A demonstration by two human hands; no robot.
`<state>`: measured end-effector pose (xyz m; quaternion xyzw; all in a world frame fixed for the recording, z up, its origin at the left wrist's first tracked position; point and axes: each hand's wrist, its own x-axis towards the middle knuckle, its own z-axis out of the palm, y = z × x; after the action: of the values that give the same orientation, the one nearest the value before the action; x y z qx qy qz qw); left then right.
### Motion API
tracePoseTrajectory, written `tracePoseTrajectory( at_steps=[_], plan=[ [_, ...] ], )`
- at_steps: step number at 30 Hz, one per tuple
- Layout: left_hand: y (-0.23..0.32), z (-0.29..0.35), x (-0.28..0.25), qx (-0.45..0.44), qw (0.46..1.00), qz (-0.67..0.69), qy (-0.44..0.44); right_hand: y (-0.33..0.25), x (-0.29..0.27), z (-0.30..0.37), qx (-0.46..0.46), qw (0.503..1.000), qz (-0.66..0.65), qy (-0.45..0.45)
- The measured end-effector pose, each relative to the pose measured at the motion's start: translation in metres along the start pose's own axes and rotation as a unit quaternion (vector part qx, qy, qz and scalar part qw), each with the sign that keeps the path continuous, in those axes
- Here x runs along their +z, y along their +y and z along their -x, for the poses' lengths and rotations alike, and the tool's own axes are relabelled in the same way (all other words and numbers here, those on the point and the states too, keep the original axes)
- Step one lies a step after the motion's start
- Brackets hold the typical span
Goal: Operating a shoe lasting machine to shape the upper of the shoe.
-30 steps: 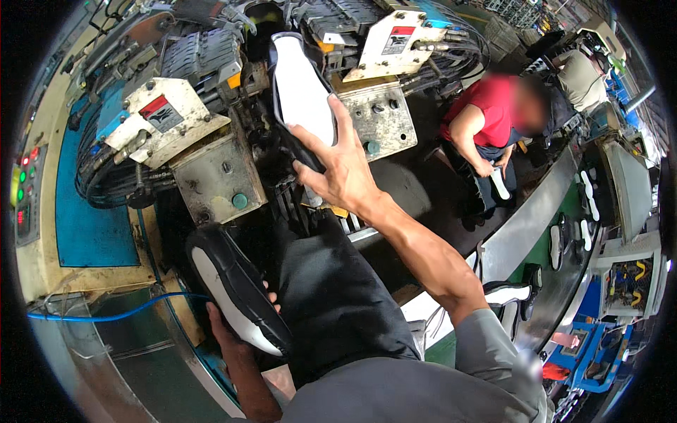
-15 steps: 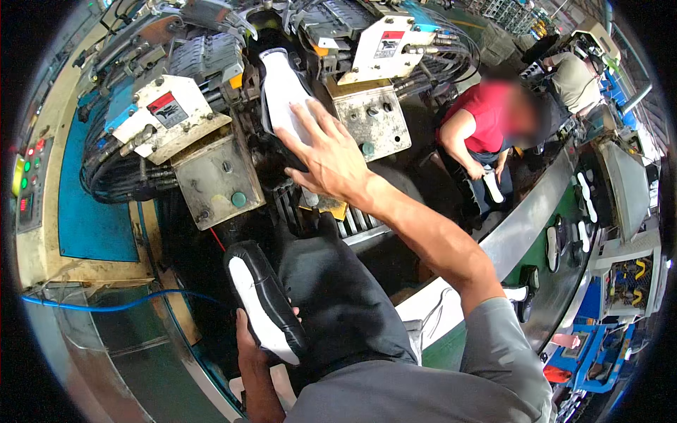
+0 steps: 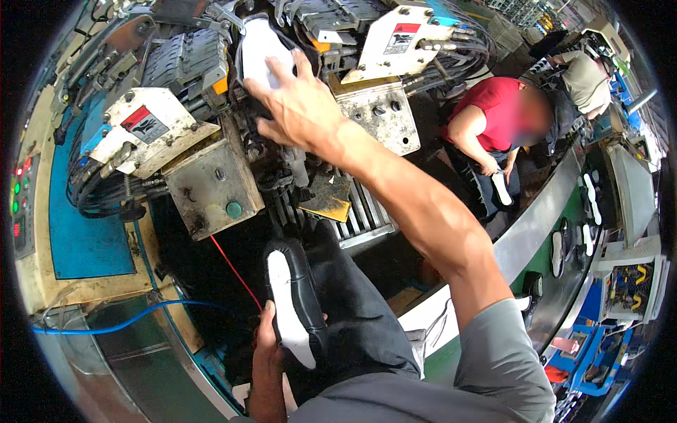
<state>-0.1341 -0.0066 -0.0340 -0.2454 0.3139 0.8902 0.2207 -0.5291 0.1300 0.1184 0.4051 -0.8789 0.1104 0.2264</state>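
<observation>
My left hand point(image 3: 266, 338), low in the view, is closed around a black shoe point(image 3: 303, 282) whose long white underside is turned up. Its toe points away from me, above my dark trousers. Farther off, a second shoe with a white underside point(image 3: 264, 53) sits bottom up between the two halves of a machine. Over its near end lies my right hand point(image 3: 300, 106), fingers spread and stretched across the white surface. The palm hides part of that shoe, and the little finger is out of sight.
Metal machine heads with hoses and white guard plates point(image 3: 151, 130) flank the far shoe. A control panel point(image 3: 25, 201) stands at far left, near a blue hose point(image 3: 120, 324). On the right, a co-worker in red point(image 3: 486, 106) holds a shoe beside a green conveyor point(image 3: 546, 264) carrying several shoes.
The view has shifted slightly. My left hand's shoe is farther right and points more straight ahead. My right hand has moved a little farther away, still spread on the shoe in the machine.
</observation>
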Motion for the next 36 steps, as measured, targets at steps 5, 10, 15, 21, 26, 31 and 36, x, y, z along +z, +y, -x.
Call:
tracePoseTrajectory(
  at_steps=[5, 10, 15, 21, 26, 31, 36],
  plan=[
    [0.009, -0.031, 0.005, -0.052, 0.999, -0.007, 0.011, 0.019, 0.007, -0.038, 0.001, 1.000, 0.002, 0.011],
    [0.026, -0.037, 0.019, -0.037, 0.999, 0.026, -0.002, 0.014, -0.002, -0.040, 0.015, 0.999, 0.006, 0.040],
    [0.029, -0.029, 0.021, -0.033, 0.999, 0.006, 0.018, 0.006, -0.007, -0.053, 0.000, 1.000, 0.024, 0.003],
    [0.025, -0.035, 0.015, 0.002, 0.999, 0.009, -0.036, 0.014, 0.011, -0.027, 0.037, 0.996, -0.024, 0.084],
    [0.008, -0.027, -0.008, 0.087, 0.993, -0.065, 0.042, -0.066, -0.015, 0.158, 0.133, 0.959, -0.237, 0.076],
    [-0.014, -0.023, -0.011, 0.118, 0.986, -0.110, 0.036, -0.175, -0.038, 0.347, 0.496, 0.407, -0.737, -0.211],
    [-0.043, -0.006, 0.032, 0.112, 0.979, -0.169, 0.026, -0.249, -0.043, 0.416, 0.419, 0.539, -0.718, -0.138]
  ],
)
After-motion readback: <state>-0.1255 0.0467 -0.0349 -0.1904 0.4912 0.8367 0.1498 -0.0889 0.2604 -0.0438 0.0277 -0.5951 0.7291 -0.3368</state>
